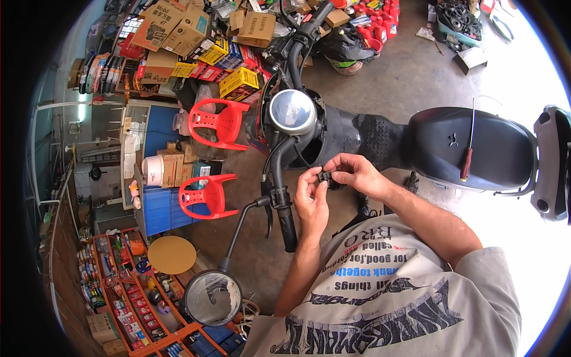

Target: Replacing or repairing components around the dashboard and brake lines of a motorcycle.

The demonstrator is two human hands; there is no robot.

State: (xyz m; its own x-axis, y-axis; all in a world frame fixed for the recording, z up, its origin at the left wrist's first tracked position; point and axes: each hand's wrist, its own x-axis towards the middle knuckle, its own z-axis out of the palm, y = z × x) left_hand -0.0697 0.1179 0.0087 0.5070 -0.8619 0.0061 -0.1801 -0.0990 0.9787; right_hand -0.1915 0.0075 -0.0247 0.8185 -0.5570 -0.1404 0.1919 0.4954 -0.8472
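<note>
In front of my chest, beside the electric scooter's steering column, a small black plastic wiring connector [324, 177] is held between both hands. My left hand [311, 202] pinches its left side with thumb and fingertips. From the right, my right hand [357, 174] closes thumb and forefinger on the other side; its remaining fingers are partly hidden. A thin black cable [302, 156] runs down from the handlebar area toward the connector. Just above my hands sits the round gauge [292, 110]. On the black seat [437, 146] lies a screwdriver [467, 154] with a dark red handle.
The handlebar grip [288, 229] and round mirror [213, 297] stick out to my left. Beyond them are red plastic chairs [223, 124], stacked cardboard boxes [256, 30] and an orange shelf rack [140, 303] of small goods. Red bottles [380, 27] stand at the far side.
</note>
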